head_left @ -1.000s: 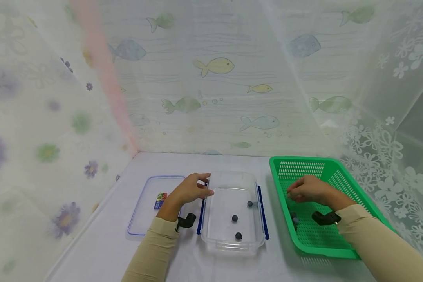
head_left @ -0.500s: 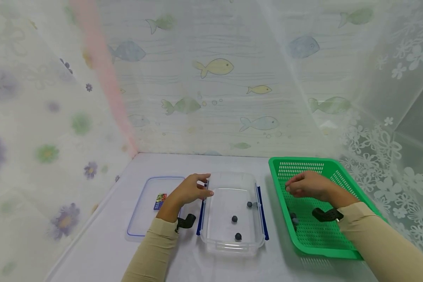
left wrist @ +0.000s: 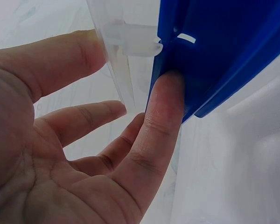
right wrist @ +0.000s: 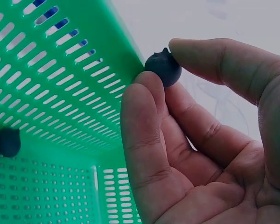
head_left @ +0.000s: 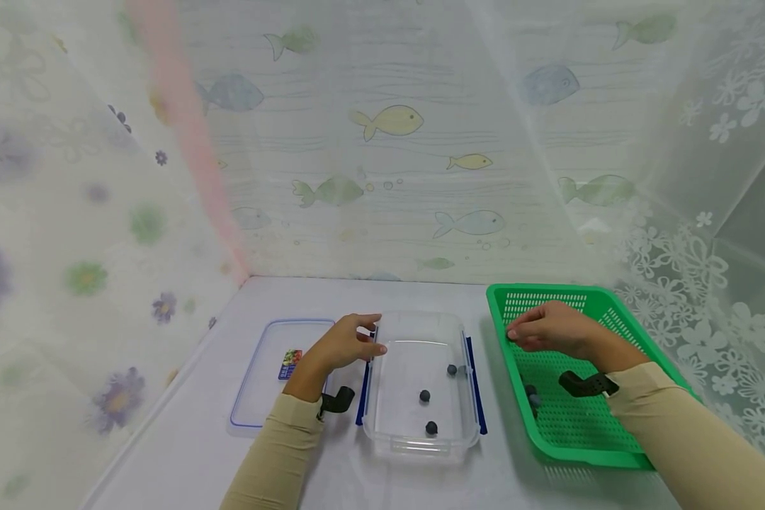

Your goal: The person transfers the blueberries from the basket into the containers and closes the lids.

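A blueberry (right wrist: 163, 67) is pinched between the thumb and fingers of my right hand (head_left: 551, 329), right at the left rim of the green basket (head_left: 586, 453). In the basket's lower left lie several more blueberries (head_left: 533, 398). My left hand (head_left: 341, 343) holds the left side of a clear plastic container (head_left: 389, 382). Its thumb lies at the clear rim while one fingertip presses on the blue side latch (left wrist: 205, 60), which hangs unfastened. On the container floor rest 3 blueberries (head_left: 425, 396), spread apart.
Left of the container, partly behind my left forearm, a clear lid (head_left: 255, 389) with a blue seal and a small printed label (head_left: 290, 363) lies on the white table (head_left: 185, 453). Patterned curtains (head_left: 382, 156) stand behind and at both sides.
My right hand has moved left and slightly up within the basket, bringing the pinched blueberry to the left rim. My left hand and the container have stayed in place.
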`<state>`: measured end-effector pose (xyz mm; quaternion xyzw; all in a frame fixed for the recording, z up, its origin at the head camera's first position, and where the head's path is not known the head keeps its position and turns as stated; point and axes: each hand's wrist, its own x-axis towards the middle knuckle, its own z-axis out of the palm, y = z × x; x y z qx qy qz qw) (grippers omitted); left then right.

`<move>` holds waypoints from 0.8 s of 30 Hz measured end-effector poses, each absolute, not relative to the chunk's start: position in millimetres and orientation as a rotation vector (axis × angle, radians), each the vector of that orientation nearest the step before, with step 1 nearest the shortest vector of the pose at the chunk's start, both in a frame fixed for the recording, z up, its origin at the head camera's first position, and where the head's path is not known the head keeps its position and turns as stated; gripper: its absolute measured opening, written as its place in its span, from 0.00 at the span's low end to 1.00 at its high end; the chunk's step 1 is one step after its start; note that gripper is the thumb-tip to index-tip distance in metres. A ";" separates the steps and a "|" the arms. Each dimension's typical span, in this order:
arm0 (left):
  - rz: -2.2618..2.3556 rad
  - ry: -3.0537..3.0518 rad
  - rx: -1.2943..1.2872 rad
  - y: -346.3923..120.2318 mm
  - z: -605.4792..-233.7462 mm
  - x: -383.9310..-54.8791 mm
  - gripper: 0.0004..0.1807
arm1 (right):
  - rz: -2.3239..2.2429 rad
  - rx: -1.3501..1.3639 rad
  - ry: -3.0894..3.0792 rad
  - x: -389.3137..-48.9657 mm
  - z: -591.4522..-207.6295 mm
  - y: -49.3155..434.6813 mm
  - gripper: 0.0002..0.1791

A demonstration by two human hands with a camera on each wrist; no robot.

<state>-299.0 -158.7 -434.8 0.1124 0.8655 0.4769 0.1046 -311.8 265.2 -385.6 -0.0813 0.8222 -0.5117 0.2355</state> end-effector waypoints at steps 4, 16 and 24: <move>1.397 2.548 0.333 -158.7 -434.7 -299.4 0.42 | -1.414 -0.223 2.260 -312.1 -383.8 265.0 0.25; 1.391 2.543 0.350 -160.0 -435.5 -300.4 0.43 | -1.479 -0.300 2.217 -307.7 -374.3 249.5 0.28; 1.390 2.540 0.355 -160.8 -434.7 -300.3 0.43 | -1.450 -0.329 2.234 -307.1 -375.9 234.1 0.25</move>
